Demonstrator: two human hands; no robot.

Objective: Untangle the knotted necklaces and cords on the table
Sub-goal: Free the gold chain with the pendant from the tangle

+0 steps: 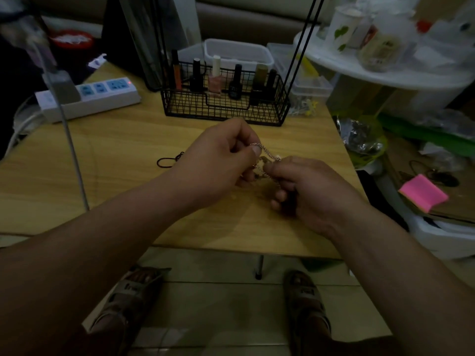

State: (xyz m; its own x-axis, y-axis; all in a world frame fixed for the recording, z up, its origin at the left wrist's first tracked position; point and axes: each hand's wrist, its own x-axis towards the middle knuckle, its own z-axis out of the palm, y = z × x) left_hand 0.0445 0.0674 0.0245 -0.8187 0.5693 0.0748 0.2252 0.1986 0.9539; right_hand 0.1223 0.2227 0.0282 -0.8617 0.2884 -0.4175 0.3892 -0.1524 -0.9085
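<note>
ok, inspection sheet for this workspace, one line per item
Surface: wooden table, dimly lit.
Job's things: chain necklace, knotted, held between both hands; black cord lying looped to their left.
Clutter: wire basket of nail polish bottles at the far edge.
Grippers: left hand and right hand each pinch the chain necklace.
Cables: power strip far left, indicator lit; grey cable crossing the left side.
Surroundings: pink pad and cluttered white shelf on the right; sandalled feet below.

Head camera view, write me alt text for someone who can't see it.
The left hand and right hand pinch a tangled chain over a wooden table. A black cord lies to their left, a wire basket of bottles behind.
</note>
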